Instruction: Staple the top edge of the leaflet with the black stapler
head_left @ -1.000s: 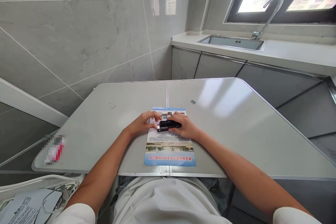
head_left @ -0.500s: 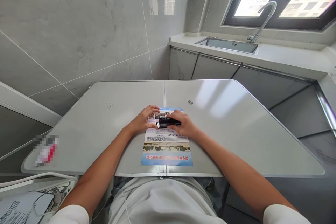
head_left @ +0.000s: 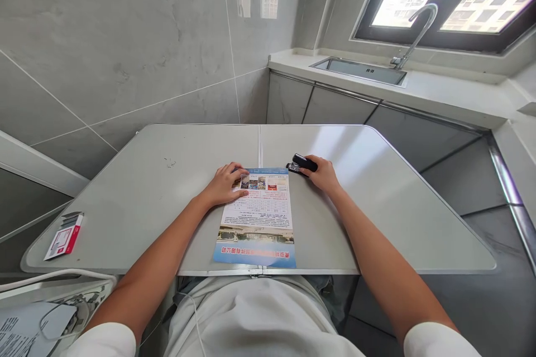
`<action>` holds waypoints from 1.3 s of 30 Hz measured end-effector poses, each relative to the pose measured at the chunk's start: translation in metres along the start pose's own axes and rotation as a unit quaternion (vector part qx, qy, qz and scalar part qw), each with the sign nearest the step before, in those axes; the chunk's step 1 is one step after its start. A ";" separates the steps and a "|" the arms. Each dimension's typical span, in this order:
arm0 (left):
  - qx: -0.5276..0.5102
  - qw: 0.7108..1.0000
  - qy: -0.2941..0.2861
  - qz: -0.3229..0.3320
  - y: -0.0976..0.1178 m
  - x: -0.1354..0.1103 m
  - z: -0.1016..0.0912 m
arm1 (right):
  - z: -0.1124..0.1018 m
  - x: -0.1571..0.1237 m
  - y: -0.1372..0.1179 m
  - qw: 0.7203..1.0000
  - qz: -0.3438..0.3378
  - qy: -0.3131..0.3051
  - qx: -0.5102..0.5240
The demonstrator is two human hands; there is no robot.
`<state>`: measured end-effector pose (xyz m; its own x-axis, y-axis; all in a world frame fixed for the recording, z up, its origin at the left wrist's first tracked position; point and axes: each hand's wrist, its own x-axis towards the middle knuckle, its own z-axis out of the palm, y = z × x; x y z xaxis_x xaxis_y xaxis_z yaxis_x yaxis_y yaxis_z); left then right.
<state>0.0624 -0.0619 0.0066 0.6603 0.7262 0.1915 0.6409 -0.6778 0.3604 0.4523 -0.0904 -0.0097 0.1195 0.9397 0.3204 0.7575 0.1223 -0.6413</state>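
The right hand [head_left: 323, 174] has its grip closed around the rear part of a black stapler [head_left: 305, 164], whose body is smooth and rounded, with a strip of shiny metal showing between its upper arm and its base. The stapler is just beside the upper right corner of a printed leaflet [head_left: 256, 213], its front end pointing to the left; I cannot tell whether its base touches the desk [head_left: 377, 223]. The leaflet is a flat rectangular sheet of paper, with blue bands at both ends, small colour photos, dense text and a picture of a long building. The left hand [head_left: 226, 185] rests on the upper left part of this sheet; its grip is open, with the fingers spread and a little curved. The desk has a smooth, pale, glossy surface with cut corners and a thin metal edge, and a straight seam passes under the leaflet. On its left half lie a few thin dark bits [head_left: 170, 162], too small to be named surely. Near the left edge lies a flat red and white box [head_left: 65, 237], whose contents I cannot see. At the lower left, a white holder [head_left: 104, 288] with a rounded rim contains a printed sheet [head_left: 36, 323] and thin cables. Behind, a rectangular metal sink [head_left: 360, 71] is set into the white kitchen counter [head_left: 456, 89], beside a curved chrome faucet [head_left: 426, 30].
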 end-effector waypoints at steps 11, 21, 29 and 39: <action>-0.010 1.000 -0.004 -0.002 -0.002 -0.001 0.003 | -0.010 -0.005 -0.014 0.996 -0.054 -0.064 0.037; 0.001 1.000 -0.010 0.001 0.000 -0.001 0.004 | 0.000 -0.008 -0.025 0.990 -0.133 -0.051 0.010; 0.000 1.000 -0.009 0.000 0.001 -0.001 0.004 | 0.005 -0.011 -0.032 0.990 -0.117 -0.064 -0.052; -0.002 1.000 -0.011 -0.003 0.006 -0.002 0.001 | 0.006 -0.015 -0.043 0.987 -0.097 -0.071 -0.106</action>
<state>0.0655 -0.0670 0.0070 0.6654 0.7271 0.1688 0.6427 -0.6731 0.3659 0.4135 -0.1077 0.0089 -0.1203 0.9423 0.3125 0.8767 0.2485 -0.4118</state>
